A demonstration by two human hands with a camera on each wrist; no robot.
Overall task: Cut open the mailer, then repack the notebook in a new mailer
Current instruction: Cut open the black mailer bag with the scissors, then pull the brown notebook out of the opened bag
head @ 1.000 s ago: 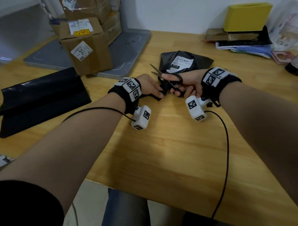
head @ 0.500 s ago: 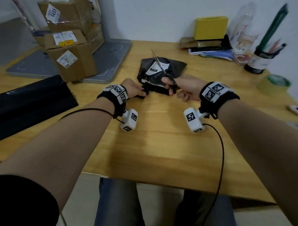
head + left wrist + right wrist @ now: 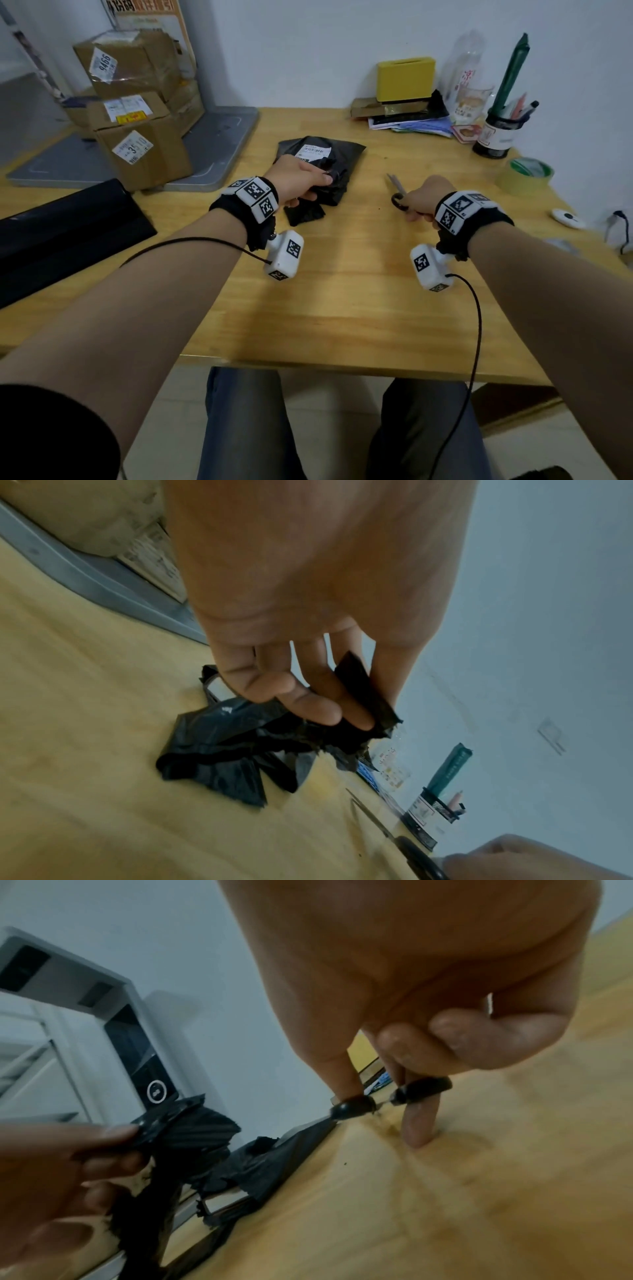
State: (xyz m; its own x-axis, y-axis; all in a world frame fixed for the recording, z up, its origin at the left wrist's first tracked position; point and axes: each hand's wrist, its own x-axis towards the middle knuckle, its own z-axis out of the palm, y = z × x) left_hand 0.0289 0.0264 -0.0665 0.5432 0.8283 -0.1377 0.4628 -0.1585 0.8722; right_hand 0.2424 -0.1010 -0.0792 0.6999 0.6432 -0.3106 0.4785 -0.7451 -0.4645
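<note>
The black mailer with a white label lies mid-table, its near end cut and ragged. My left hand pinches a black strip of that cut end between thumb and fingers. In the right wrist view a pale edge shows inside the cut opening. My right hand grips the black-handled scissors to the right of the mailer, apart from it, blades together and low over the wooden table. A stack of flat black mailers lies at the far left.
Labelled cardboard boxes stand on a grey platform at the back left. Along the back right are a yellow box, a pen holder and a tape roll. Wrist cables trail off the table's near edge.
My right hand has carried the scissors off the mailer, to the right and down towards the table. The left hand keeps its hold on the mailer's cut end.
</note>
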